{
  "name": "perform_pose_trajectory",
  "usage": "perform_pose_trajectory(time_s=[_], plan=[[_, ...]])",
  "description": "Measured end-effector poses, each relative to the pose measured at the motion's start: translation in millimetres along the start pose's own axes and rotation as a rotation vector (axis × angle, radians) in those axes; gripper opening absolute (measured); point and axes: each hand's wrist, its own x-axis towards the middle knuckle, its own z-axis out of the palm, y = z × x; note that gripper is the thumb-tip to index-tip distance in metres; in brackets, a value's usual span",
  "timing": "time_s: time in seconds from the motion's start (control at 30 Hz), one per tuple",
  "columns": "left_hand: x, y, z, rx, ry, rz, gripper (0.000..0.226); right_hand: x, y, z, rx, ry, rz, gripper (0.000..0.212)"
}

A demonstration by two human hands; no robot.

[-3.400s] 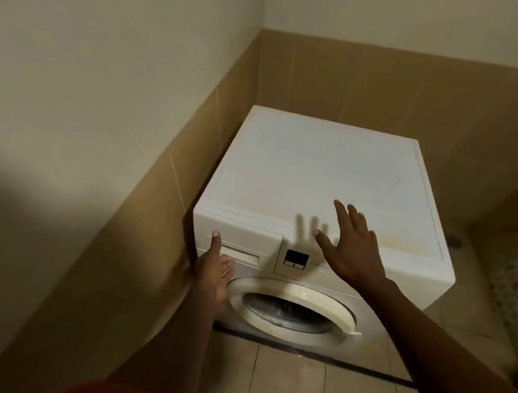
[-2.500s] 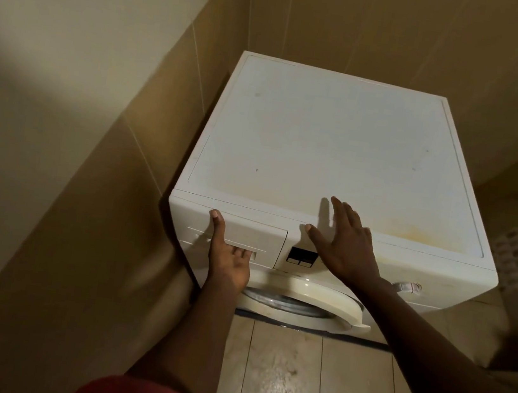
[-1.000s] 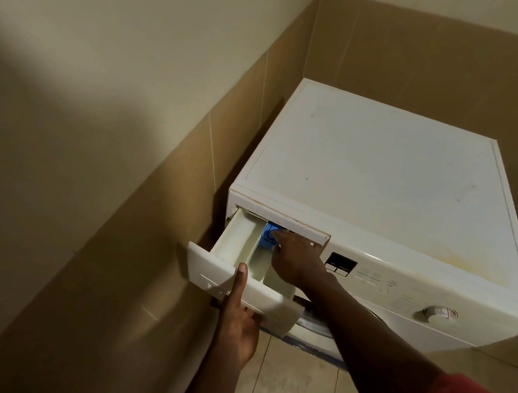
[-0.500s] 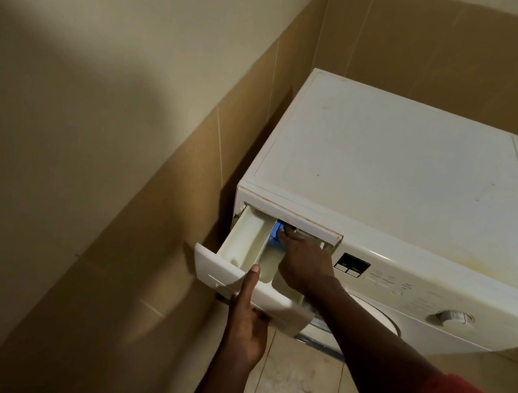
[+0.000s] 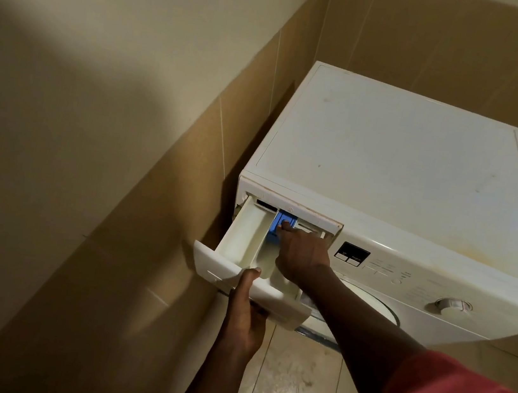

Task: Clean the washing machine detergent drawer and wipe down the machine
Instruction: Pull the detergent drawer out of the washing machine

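A white front-loading washing machine [image 5: 398,169] stands in a tiled corner. Its detergent drawer [image 5: 245,237] is pulled out at the top left of the front panel. My left hand [image 5: 246,314] grips the drawer's front panel from below, thumb over its top edge. My right hand [image 5: 301,252] reaches into the drawer, a fingertip pressing the blue tab [image 5: 282,221] at the back of the middle compartment. The drawer's left compartment looks bare and yellowed.
The tiled wall [image 5: 186,186] runs close along the machine's left side. A control panel with a small display [image 5: 352,254] and a round dial [image 5: 447,304] lies right of the drawer. The tiled floor [image 5: 293,391] below looks wet. My toes show at the bottom edge.
The drawer went from shut to pulled out by my left hand. My right hand left the machine's top and reached into the drawer, and its finger now rests on the blue tab.
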Motion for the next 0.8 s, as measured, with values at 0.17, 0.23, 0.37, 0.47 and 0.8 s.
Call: perform_pose_trajectory(time_s=[0.17,0.23,0.37,0.47,0.8], plan=[[-14.9,-0.5,-17.8,-0.03,-0.003,-0.028,0.1,-13.4,-9.0,1.7,0.026,-0.013,-0.023,0.05],[-21.5,-0.2,-24.4,-0.02,-0.027,-0.031,0.109,-21.7,-13.3,2.1,0.025,-0.033,-0.039,0.052],[-46.8,-5.2,-44.5,-0.025,-0.03,-0.006,0.082,-50.0,-22.6,5.2,0.078,-0.073,-0.08,0.059],[-68.2,-2.9,-54.3,-0.053,-0.063,-0.022,0.071,-68.2,-31.1,4.6,0.165,-0.049,-0.073,0.057],[-142.6,-7.1,-58.5,0.125,-0.224,-0.062,0.089,-153.0,40.2,-19.5,0.644,0.507,0.198,0.029]])
